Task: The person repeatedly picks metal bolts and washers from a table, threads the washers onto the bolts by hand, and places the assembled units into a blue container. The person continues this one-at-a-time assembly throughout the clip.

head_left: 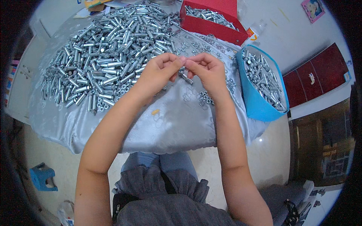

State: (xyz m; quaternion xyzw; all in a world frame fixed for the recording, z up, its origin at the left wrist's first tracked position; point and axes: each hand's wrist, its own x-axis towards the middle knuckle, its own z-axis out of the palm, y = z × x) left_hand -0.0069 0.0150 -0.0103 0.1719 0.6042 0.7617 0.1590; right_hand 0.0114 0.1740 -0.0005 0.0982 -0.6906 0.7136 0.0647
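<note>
A dark grey top [169, 211] hangs over light blue trousers [177, 162]; a black zipped piece [123, 203] shows on the left; forearms [113, 124] and hands [160, 73] are bare.

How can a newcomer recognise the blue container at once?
Find the big silver tablecloth. At its right edge stands an open blue container filled with metal bolts. Its blue colour sets it apart from the red box farther back.

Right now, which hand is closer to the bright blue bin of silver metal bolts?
Right. The right hand is left of the bright blue bin; the left hand is farther left, by the silver metal bolt pile.
</note>
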